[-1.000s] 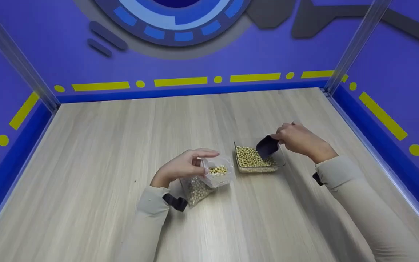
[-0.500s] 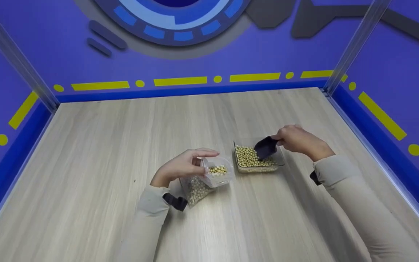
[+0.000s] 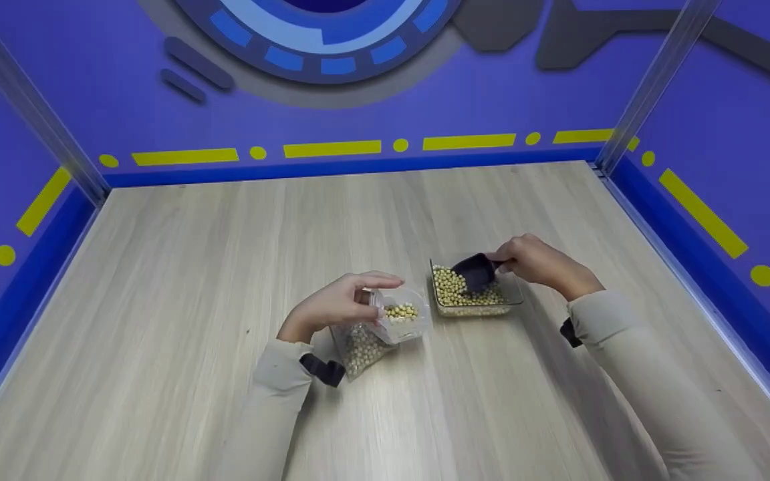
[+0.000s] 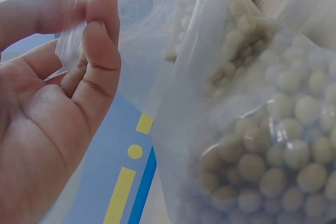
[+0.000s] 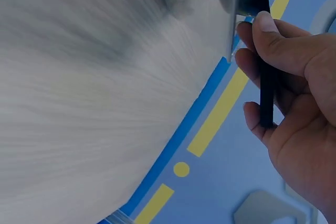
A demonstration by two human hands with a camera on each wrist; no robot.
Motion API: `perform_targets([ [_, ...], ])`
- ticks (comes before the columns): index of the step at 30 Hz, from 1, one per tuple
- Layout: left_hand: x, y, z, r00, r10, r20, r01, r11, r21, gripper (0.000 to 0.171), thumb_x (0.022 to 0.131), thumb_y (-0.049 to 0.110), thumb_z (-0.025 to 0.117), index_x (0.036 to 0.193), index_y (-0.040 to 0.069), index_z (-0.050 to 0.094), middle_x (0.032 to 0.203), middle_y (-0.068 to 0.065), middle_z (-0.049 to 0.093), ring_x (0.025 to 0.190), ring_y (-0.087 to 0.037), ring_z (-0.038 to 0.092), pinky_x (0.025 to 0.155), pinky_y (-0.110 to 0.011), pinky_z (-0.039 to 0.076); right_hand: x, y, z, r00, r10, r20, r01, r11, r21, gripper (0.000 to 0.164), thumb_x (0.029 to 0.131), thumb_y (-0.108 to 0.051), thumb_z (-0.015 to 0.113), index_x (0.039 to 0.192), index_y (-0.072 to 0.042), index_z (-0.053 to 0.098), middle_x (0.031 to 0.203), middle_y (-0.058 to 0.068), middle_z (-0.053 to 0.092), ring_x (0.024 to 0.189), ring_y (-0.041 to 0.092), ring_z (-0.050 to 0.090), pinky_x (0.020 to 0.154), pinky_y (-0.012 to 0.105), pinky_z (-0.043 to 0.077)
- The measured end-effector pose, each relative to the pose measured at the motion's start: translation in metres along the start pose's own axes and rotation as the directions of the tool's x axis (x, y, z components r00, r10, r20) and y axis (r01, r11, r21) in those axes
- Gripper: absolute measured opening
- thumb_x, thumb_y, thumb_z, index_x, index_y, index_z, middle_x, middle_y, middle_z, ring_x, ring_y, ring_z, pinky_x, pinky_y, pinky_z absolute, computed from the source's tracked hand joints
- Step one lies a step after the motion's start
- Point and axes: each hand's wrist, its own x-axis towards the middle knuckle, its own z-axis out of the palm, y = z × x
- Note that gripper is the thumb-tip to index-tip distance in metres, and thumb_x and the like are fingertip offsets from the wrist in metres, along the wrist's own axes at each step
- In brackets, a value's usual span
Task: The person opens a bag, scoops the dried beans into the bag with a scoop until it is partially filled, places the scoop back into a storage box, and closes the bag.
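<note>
My left hand (image 3: 335, 307) pinches the rim of a clear plastic bag (image 3: 365, 351), its mouth held wide. Pale round beans (image 4: 273, 177) fill the bag's lower part, and more show inside the mouth. In the right wrist view my right hand (image 5: 294, 72) has its fingers curled round the handle of a black scoop (image 5: 266, 93). In the head view the scoop's blade dips into yellowish beans (image 3: 448, 287) in a clear rectangular container (image 3: 478, 311), just right of the bag. The blade's front edge is hidden among the beans.
A pale wood-grain table (image 3: 191, 300) lies under everything. Blue panels (image 3: 331, 120) with yellow marks stand at the back and both sides. A small dark speck (image 3: 248, 332) lies left of the left hand.
The right hand has moved a little left and down, pushing the scoop leftward through the beans in the container. The left hand and the bag stay in place.
</note>
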Motion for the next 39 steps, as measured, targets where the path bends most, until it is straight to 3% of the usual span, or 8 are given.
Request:
perform_targets([
  [11,0.0,0.0,0.0,1.0,-0.008,-0.005,0.009,1.0,0.02,0.057,0.083,-0.006,0.058,0.139,-0.004,0.047,0.148,-0.015,0.041,0.06,-0.002,0.046,0.068,-0.02,0.054,0.001,0.004,0.021,0.999,-0.034,-0.02,0.036,0.995,0.094,0.035,0.084,0.007,0.064,0.119,0.003,0.066,0.11,0.022,0.069,0.1,0.035,0.067,0.079,0.043,0.057],
  [19,-0.001,0.0,0.0,1.0,-0.007,-0.006,0.007,1.0,0.019,0.058,0.084,-0.006,0.059,0.14,-0.003,0.046,0.148,-0.016,0.041,0.057,-0.002,0.044,0.067,-0.018,0.053,0.002,0.009,0.021,0.999,-0.031,0.034,0.025,0.987,0.159,0.033,0.087,0.004,0.062,0.12,0.003,0.065,0.116,0.024,0.066,0.106,0.037,0.064,0.082,0.046,0.055],
  [28,0.0,-0.002,0.0,1.0,-0.007,-0.008,0.007,1.0,0.028,0.057,0.084,-0.005,0.059,0.139,-0.003,0.047,0.148,-0.015,0.041,0.06,-0.002,0.045,0.067,-0.018,0.052,0.001,0.014,0.019,0.993,0.009,0.121,-0.045,0.952,0.304,0.031,0.092,-0.002,0.058,0.123,0.003,0.064,0.123,0.025,0.062,0.117,0.039,0.057,0.091,0.049,0.05],
  [39,-0.001,0.0,0.0,1.0,-0.008,0.005,0.008,1.0,-0.011,0.058,0.085,-0.005,0.059,0.14,-0.005,0.045,0.149,-0.017,0.039,0.063,-0.002,0.05,0.068,-0.018,0.052,-0.004,0.021,0.022,0.994,0.024,0.108,-0.065,0.917,0.392,0.033,0.093,-0.003,0.057,0.125,0.002,0.063,0.125,0.025,0.061,0.118,0.041,0.055,0.095,0.051,0.049],
])
